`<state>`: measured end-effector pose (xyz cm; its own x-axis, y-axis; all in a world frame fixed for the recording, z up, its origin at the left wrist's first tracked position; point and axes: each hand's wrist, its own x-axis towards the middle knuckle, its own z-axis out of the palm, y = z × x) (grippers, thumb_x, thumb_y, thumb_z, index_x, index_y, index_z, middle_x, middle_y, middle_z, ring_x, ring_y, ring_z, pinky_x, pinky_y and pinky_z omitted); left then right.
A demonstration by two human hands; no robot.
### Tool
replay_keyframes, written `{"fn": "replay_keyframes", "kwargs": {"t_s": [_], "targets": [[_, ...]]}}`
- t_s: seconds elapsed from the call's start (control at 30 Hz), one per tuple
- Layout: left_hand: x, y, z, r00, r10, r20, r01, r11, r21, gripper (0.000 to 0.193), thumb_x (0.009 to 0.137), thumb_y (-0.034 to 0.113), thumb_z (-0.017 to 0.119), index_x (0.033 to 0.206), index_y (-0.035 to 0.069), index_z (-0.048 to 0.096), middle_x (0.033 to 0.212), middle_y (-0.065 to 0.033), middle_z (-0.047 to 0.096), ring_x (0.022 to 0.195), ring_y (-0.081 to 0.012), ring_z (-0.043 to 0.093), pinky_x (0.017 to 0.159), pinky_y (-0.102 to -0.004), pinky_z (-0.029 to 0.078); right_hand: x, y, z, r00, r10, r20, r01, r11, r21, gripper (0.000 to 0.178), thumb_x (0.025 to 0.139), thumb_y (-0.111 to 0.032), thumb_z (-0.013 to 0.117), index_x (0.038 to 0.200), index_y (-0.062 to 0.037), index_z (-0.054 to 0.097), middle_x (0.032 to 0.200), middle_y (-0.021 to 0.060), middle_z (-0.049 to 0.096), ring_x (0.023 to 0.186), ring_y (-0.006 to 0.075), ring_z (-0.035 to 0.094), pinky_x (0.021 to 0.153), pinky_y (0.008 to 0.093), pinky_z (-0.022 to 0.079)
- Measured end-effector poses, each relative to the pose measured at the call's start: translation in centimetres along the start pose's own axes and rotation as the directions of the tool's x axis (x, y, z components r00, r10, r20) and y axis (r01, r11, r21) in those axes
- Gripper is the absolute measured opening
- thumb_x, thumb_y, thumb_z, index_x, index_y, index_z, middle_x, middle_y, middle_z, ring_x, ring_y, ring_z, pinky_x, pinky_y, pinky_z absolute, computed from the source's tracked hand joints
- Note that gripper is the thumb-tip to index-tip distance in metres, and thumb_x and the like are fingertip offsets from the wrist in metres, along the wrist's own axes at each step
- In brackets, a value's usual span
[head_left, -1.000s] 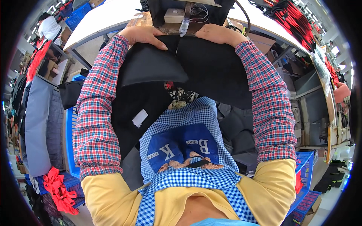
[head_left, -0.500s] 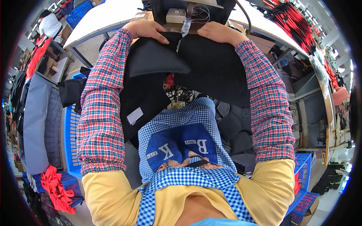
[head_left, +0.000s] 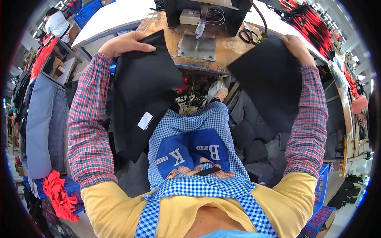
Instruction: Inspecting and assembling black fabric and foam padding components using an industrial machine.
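My left hand [head_left: 129, 44] pinches the top edge of a black fabric piece [head_left: 139, 79] between thumb and fingers. The cloth hangs down over my left thigh, and a small white label [head_left: 145, 121] shows on its lower part. Over on the right, my right hand [head_left: 298, 49] grips a second black fabric panel [head_left: 268, 77] by its upper corner; most of those fingers are behind the cloth. A gap separates the two pieces. Between them lies the metal plate [head_left: 206, 49] of a bench machine, with a narrow nozzle-like part [head_left: 201, 28] above it.
Black-handled scissors [head_left: 249, 35] lie on the worn wooden worktop [head_left: 234, 49], right of the machine. White tables [head_left: 107, 22] extend behind. Red and black strips [head_left: 307, 27] are piled at the far right. Grey padded pieces [head_left: 254, 148] sit beside my right thigh. Red fabric [head_left: 59, 194] hangs over a blue crate.
My hands have moved apart, left and right, each carrying a black piece. The pieces met before the machine earlier; now the metal plate and the scissors are uncovered.
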<state>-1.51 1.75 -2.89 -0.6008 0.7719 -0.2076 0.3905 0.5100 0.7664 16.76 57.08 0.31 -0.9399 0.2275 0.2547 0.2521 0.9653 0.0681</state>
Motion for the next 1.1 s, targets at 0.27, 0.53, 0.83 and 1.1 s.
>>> {"fn": "replay_keyframes", "kwargs": {"t_s": [0.27,0.53,0.83,1.1], "targets": [[-3.5,10.6,10.2,0.931,0.340,-0.134,-0.321,0.936,0.147,0.049,0.084,0.047,0.071,0.096,-0.001,0.068,0.081,-0.0042,0.067,0.075,-0.0132,0.063,0.069,-0.0267,0.050,-14.4,-24.9,-6.5,0.850,-0.447,0.280,0.103,0.661,0.743,0.043,0.092,-0.030,0.065,0.118,0.0033,0.059,0.103,0.0117,0.066,0.098,0.0190,0.062,0.087,0.0314,0.049],[-6.1,9.3,12.2,0.891,0.426,0.158,-0.436,0.899,0.030,0.066,0.093,0.055,0.057,0.121,-0.005,0.060,0.103,-0.0129,0.066,0.095,-0.0199,0.061,0.086,-0.0296,0.047,-18.0,-13.3,-13.0,0.955,-0.297,0.000,0.149,0.479,0.865,0.041,0.088,-0.014,0.067,0.125,0.0028,0.058,0.110,0.0045,0.067,0.099,0.0102,0.062,0.088,0.0244,0.049],[-7.5,13.9,19.7,0.858,0.405,0.317,-0.296,0.893,-0.339,0.039,0.098,0.036,0.057,0.107,-0.002,0.065,0.087,0.0003,0.066,0.081,-0.0060,0.057,0.078,-0.0245,0.048,-19.6,-5.9,-10.5,0.961,-0.241,0.138,0.030,0.586,0.810,0.040,0.091,-0.017,0.065,0.126,0.0014,0.057,0.112,0.0044,0.065,0.103,0.0094,0.058,0.092,0.0245,0.045],[-12.8,9.8,23.4,0.938,0.036,0.346,0.205,0.747,-0.632,0.036,0.102,0.028,0.052,0.120,-0.002,0.058,0.103,-0.0004,0.066,0.089,-0.0037,0.061,0.080,-0.0211,0.052,-12.7,-15.2,0.4,0.919,-0.391,0.055,0.255,0.693,0.675,0.049,0.093,-0.044,0.061,0.118,-0.0017,0.063,0.107,0.0168,0.068,0.098,0.0256,0.065,0.086,0.0336,0.048]]}}
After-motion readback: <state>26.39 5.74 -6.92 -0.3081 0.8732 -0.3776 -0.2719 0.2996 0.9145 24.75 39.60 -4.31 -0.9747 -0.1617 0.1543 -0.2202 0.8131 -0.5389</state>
